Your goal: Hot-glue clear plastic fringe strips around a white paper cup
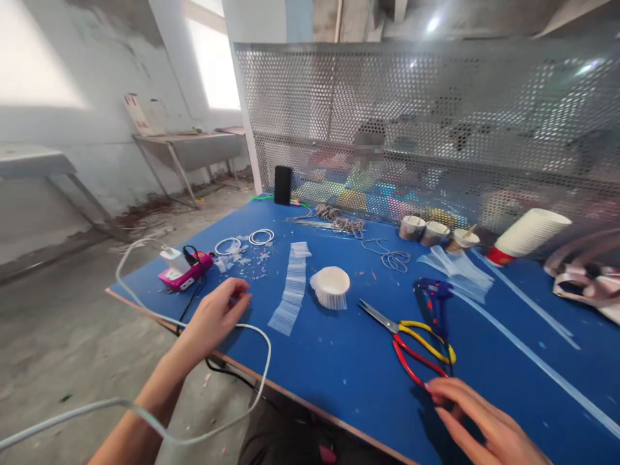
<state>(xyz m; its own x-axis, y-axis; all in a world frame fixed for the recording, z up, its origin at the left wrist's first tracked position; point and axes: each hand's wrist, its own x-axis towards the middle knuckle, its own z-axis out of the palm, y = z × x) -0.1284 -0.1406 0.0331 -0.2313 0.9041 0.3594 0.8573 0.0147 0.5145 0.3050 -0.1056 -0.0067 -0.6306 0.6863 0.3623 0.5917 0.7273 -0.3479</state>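
Note:
My left hand (pixel 216 316) hovers over the left part of the blue table (pixel 339 374), fingers loosely curled and apart, holding nothing; a white cable (pixel 264 349) loops just beneath it. My right hand (pixel 477 420) lies flat near the front edge, fingers stretched toward the red and yellow handles of the scissors (pixel 411 339). Between the hands sit a strip of clear ribbed plastic (pixel 292 287) and a white pleated paper cup (pixel 330 286).
A pink device with a white charger (pixel 184 268) lies at the left corner. Wire rings (pixel 261 236), wire bundles (pixel 339 223), small cups (pixel 433 232), a stack of white cups (pixel 526 236), a blue tool (pixel 434 294) and a black phone (pixel 283 185) stand farther back. Perforated metal screen (pixel 436 116) behind.

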